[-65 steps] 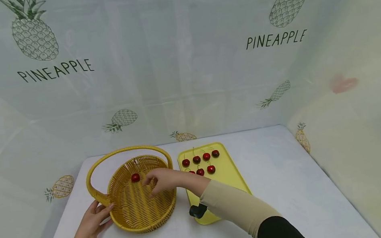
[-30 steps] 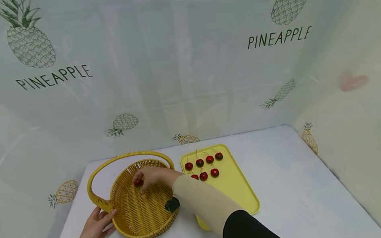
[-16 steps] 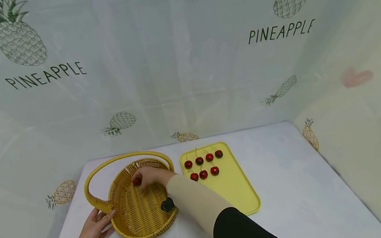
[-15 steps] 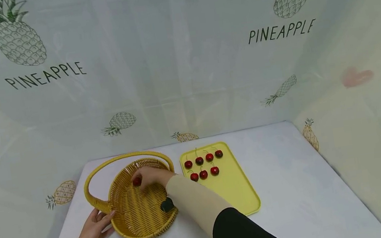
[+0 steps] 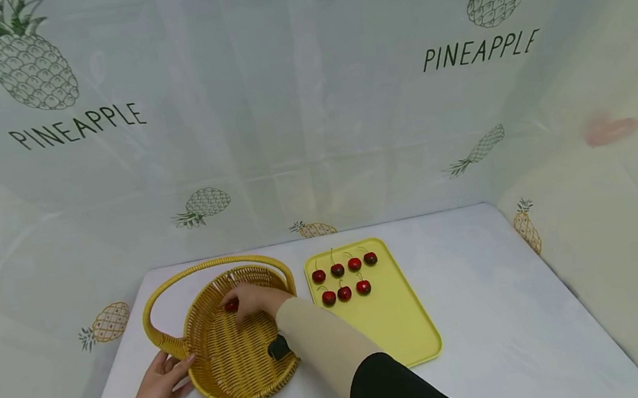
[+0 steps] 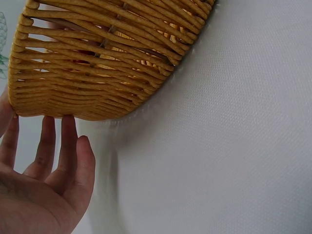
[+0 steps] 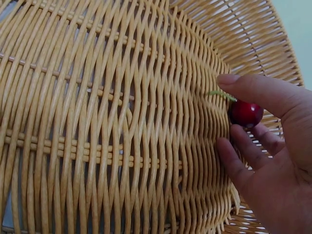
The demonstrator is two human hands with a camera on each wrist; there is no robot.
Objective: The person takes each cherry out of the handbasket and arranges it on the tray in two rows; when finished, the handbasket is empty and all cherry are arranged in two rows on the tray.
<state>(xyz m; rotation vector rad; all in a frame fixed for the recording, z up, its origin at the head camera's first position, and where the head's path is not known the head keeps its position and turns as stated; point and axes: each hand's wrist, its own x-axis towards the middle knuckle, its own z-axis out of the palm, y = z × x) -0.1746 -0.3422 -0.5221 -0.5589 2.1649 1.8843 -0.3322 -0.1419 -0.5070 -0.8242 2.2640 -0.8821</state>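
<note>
A round yellow wicker basket (image 5: 238, 367) with a tall arched handle (image 5: 214, 263) stands left of centre in the head view. My left hand (image 5: 158, 388) holds the basket's left side at the rim; in the left wrist view its fingertips (image 6: 68, 124) touch the woven wall. Inside the basket, my right hand (image 5: 252, 301) reaches to the far left part. A dark red cherry (image 7: 246, 114) with a green stem lies between the right thumb (image 7: 258, 92) and fingers, low against the weave. The other side of that cherry is hidden.
Right of the basket lies a yellow rectangular tray (image 5: 398, 324), with several stemmed cherries (image 5: 344, 293) in two rows at its far end. My right sleeve (image 5: 327, 341) passes over its near left part. A white cloth (image 5: 496, 324) covers the table; pineapple-print curtains hang behind.
My right hand has moved left and farther into the basket, onto the cherry there, and has stayed there for about a second. The left hand remains at the rim; the view has shifted slightly.
</note>
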